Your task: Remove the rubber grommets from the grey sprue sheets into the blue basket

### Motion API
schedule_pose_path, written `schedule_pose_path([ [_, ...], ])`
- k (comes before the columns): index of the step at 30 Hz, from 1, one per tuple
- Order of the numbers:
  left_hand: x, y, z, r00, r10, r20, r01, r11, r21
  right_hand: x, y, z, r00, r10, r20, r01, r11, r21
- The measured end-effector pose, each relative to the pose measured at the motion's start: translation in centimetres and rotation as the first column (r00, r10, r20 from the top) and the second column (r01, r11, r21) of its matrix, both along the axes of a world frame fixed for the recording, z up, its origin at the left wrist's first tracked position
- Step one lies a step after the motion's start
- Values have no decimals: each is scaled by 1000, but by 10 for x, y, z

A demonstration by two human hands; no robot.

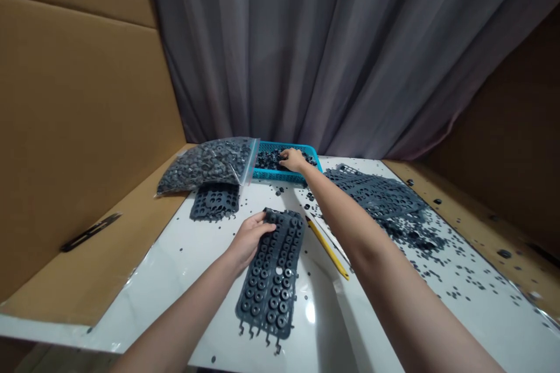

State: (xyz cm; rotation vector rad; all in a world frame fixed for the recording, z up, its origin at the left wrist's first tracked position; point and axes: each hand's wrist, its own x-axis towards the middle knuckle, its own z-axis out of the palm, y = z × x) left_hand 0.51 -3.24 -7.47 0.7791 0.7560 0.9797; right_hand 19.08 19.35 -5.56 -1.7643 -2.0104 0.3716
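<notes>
My left hand grips the upper left edge of a dark grey rubber sheet, thumb on top. Rows of round, ring-shaped pieces stand on the sheet, and one bright hole shows in its middle. Farther off, my right hand reaches into a blue plastic basket of small black pieces. Its fingers are bent down among them; whether they pinch one is too small to tell. A yellow-handled tool and a thin white stick lie right of the sheet.
A clear zip bag full of grey rings leans beside the basket, over a stack of perforated sheets. Punched sheets and scattered black bits cover the right side. A black strip lies on cardboard at left; a grey curtain hangs behind.
</notes>
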Motion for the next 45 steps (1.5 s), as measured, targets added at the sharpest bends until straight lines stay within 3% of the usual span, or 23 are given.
schedule_pose_path([
  [9, 0, -5, 3, 989, 126, 72, -131, 989, 73, 19, -15, -7, 998, 47, 41, -48, 999, 24],
  [17, -2, -6, 1, 990, 106, 91, -115, 988, 105, 15, -33, -4, 996, 64, -59, -48, 967, 250],
  [20, -2, -5, 3, 991, 77, 107, -87, 992, 96, 7, -68, 11, 982, 137, -126, -85, 933, 350],
  [24, 0, -5, 4, 994, 55, 93, -66, 990, 127, -6, -152, 39, 888, 395, -236, -221, 816, 534],
  [28, 2, -5, 1, 992, 81, -92, -53, 960, 275, -9, -227, 46, 871, 491, 19, -459, 799, 389],
  [31, 2, -9, -1, 969, 92, -230, -1, 930, 369, -6, -253, 34, 892, 437, 118, -453, 856, 251],
  [35, 2, -15, 0, 920, 81, -384, 132, 858, 497, -4, -261, 17, 934, 356, 21, -355, 922, 154],
  [39, 1, -17, 2, 880, 81, -468, 236, 780, 579, -1, -257, 9, 945, 325, 18, -325, 937, 129],
  [45, 3, -17, 0, 877, 71, -475, 244, 785, 569, 3, -253, -2, 897, 440, 39, -441, 885, 152],
])
